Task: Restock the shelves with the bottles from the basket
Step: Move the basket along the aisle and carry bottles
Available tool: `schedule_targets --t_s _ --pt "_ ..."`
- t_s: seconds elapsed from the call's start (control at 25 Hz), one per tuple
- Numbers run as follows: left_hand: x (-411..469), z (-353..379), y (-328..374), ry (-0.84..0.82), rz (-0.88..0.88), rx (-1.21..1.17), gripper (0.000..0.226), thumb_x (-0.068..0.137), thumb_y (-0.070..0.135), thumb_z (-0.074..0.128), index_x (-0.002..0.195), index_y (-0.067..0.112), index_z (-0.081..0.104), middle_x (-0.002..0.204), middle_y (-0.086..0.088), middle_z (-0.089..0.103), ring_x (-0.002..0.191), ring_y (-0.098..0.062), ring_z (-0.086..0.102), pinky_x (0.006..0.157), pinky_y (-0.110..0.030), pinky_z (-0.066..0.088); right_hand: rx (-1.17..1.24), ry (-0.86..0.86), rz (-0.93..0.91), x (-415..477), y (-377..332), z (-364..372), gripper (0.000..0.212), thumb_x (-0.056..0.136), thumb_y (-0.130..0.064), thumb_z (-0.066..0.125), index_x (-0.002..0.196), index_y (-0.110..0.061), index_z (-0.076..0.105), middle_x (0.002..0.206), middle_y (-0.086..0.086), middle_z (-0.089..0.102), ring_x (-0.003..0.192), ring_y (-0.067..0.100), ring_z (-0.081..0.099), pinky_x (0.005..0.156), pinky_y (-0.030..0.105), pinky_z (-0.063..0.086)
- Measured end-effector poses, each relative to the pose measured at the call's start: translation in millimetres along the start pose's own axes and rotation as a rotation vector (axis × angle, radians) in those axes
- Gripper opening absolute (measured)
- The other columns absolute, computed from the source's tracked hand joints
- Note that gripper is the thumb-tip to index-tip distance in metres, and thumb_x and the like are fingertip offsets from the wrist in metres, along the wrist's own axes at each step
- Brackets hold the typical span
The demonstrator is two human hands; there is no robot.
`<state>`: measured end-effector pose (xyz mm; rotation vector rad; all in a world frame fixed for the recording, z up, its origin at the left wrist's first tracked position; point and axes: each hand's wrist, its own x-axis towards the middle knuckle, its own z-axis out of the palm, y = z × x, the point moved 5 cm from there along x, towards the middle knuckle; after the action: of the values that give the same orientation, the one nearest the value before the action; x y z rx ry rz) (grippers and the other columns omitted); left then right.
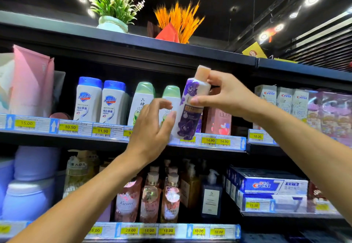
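The right hand is clamped on the bottle: the thumb lies across the label at mid-body and the other fingers curl round the shoulder just under the peach cap. The bottle is tilted, its base just above the price rail of the shelf, with green-capped bottles to the left of the fingers and a pink box below them. The left hand is spread and loose, holding nothing, its fingertips against or just beside the bottle's lower side. The bottle looks like stiff, glossy plastic, fairly light but probably slick. A hold this high lets the base swing, so a grip round the middle, with the left fingers steadying the bottom, would seat it more surely
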<state>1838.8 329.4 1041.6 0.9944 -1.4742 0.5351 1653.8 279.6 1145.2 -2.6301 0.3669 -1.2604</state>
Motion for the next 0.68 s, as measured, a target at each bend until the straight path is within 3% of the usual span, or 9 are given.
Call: schedule_targets --t_s 0.08,0.2,0.48,0.68 --pt "-10.8 4.1 -8.2 0.023 0.256 0.352 0.032 0.095 0.037 0.053 0.119 0.017 0.058 0.123 0.002 0.060 0.120 -0.021 0.054 0.097 -0.043 0.044 -0.084 0.082 0.008 7.5 4.5 -17.0 0.035 0.078 -0.030 0.087 0.109 -0.023 0.070 0.107 -0.002 0.074 0.095 0.008 0.070 0.073 0.027 0.057" --pt "-26.7 16.1 -22.5 0.013 0.448 0.550 0.022 0.092 0.021 0.062 0.112 0.012 0.066 0.121 -0.005 0.064 0.115 -0.030 0.058 0.089 -0.045 0.048 -0.152 0.133 0.044 17.4 18.2 -28.0 0.037 0.079 -0.034 0.086 0.111 -0.025 0.068 0.108 -0.006 0.072 0.093 0.006 0.069 0.065 0.023 0.053" --pt "-33.2 17.2 -26.6 0.043 0.479 0.552 0.021 0.089 0.015 0.065 0.110 0.009 0.066 0.112 -0.008 0.065 0.101 -0.031 0.060 0.087 -0.044 0.049 -0.186 0.076 0.156 19.9 58.5 -7.3 0.037 0.079 -0.035 0.086 0.110 -0.026 0.068 0.102 -0.007 0.073 0.091 0.009 0.071 0.062 0.019 0.056" --pt "-33.5 17.5 -28.2 0.014 0.463 0.554 0.023 0.087 0.014 0.066 0.110 0.010 0.065 0.112 -0.008 0.065 0.103 -0.030 0.059 0.088 -0.042 0.047 -0.151 0.039 0.270 20.2 70.2 5.0 0.055 0.077 -0.036 0.086 0.118 -0.026 0.051 0.101 -0.006 0.071 0.083 0.011 0.073 0.059 0.024 0.058"
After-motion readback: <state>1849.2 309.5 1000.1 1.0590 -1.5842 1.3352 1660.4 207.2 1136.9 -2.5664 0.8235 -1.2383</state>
